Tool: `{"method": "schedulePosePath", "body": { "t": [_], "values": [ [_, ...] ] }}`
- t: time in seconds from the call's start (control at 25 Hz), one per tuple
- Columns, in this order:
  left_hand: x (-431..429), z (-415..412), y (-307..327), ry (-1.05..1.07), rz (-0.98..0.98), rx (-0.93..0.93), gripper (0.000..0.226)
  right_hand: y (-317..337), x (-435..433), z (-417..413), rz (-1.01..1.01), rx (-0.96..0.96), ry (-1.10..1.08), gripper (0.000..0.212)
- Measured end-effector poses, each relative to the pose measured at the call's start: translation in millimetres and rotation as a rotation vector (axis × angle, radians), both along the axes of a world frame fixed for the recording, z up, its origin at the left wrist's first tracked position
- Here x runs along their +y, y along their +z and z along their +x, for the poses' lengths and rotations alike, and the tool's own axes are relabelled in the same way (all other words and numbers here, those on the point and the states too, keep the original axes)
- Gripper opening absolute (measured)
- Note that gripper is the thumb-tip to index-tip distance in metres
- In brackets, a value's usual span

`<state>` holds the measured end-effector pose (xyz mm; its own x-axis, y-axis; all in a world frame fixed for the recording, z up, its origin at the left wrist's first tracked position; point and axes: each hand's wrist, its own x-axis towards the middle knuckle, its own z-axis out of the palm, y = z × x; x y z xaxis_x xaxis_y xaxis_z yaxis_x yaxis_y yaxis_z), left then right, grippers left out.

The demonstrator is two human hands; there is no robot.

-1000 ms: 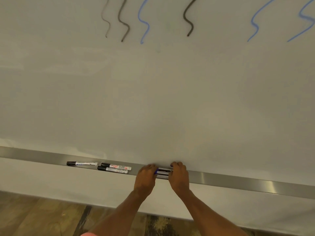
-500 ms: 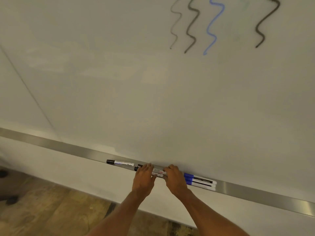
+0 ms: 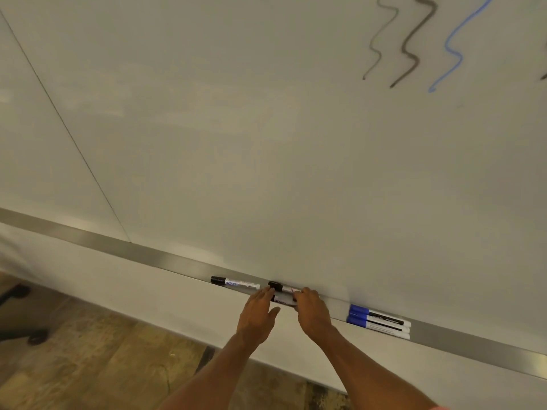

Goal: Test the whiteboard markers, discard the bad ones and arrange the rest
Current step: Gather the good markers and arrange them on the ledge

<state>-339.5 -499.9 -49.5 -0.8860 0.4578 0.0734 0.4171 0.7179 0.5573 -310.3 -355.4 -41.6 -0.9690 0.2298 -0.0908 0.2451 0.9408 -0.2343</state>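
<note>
Two black-capped markers (image 3: 280, 287) lie side by side on the metal tray (image 3: 165, 258) under the whiteboard (image 3: 266, 143). My left hand (image 3: 257, 316) has flat fingers touching their cap ends. My right hand (image 3: 314, 313) curls over their barrels and hides the right half. A single black marker (image 3: 234, 282) lies just left of them. Three blue-capped markers (image 3: 379, 321) lie together on the tray to the right, clear of both hands.
Wavy black and blue test strokes (image 3: 411, 45) mark the board at top right. Below the tray are a white wall panel (image 3: 118, 288) and a wooden floor (image 3: 88, 365). A black chair base (image 3: 20, 315) stands at the far left.
Both hands left the blue markers and moved left onto the pair of black markers. The view swung left, so the blue markers now show to the right of my hands.
</note>
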Motion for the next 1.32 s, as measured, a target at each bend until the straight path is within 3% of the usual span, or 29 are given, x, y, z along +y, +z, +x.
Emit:
{"method": "schedulePosePath", "body": {
  "t": [0.16,0.32,0.4,0.52,0.72,0.84,1.0,1.32],
  "values": [
    [6,-5,6,0.209,0.394,-0.181,0.045,5,1,-4,-0.030,-0.004,-0.061,0.026],
    [14,-9,17,0.555,0.901,-0.583,0.060,7,1,-1,-0.123,0.036,-0.078,0.025],
    [17,-8,18,0.619,0.996,-0.644,0.059,9,0,-1,-0.190,0.072,-0.089,0.027],
    [22,-8,14,0.622,1.118,-0.668,0.036,17,-5,-3,-0.326,0.122,-0.084,0.021],
    [23,-7,24,0.578,1.397,-0.834,0.008,31,-12,-1,-0.440,0.109,0.112,0.019],
    [18,-8,26,0.634,1.477,-0.876,0.008,25,-7,-4,-0.318,0.115,0.083,0.025],
    [2,-9,15,0.686,1.532,-0.866,0.016,13,7,-4,-0.098,-0.041,-0.016,0.027],
    [-16,-6,6,0.765,1.445,-0.899,0.016,12,6,-10,-0.142,-0.067,-0.116,0.019]
  ]
}}
